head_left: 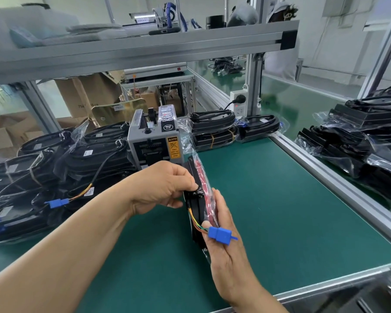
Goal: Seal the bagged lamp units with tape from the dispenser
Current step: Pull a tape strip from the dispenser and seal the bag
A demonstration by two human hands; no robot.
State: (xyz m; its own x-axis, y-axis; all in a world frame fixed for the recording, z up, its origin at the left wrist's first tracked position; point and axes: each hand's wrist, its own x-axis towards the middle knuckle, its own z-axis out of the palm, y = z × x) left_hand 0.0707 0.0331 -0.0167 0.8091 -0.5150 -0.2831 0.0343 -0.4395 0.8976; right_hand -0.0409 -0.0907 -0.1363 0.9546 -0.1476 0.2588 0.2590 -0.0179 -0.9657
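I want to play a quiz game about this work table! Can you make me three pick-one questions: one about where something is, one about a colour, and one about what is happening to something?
1. Where does the tape machine stand?
A. on the top shelf
B. on the green mat, behind the held lamp
C. on the floor

2. What colour is the plug on the held lamp's wires?
A. blue
B. white
C. pink

3. How is that lamp right now?
A. lying flat on the mat
B. inside a cardboard box
C. held up on edge by both hands

Answers:
1 B: the grey machine sits on the mat just beyond the lamp.
2 A: the plug by the right hand is blue.
3 C: the left hand pinches its top and the right hand holds its lower end.
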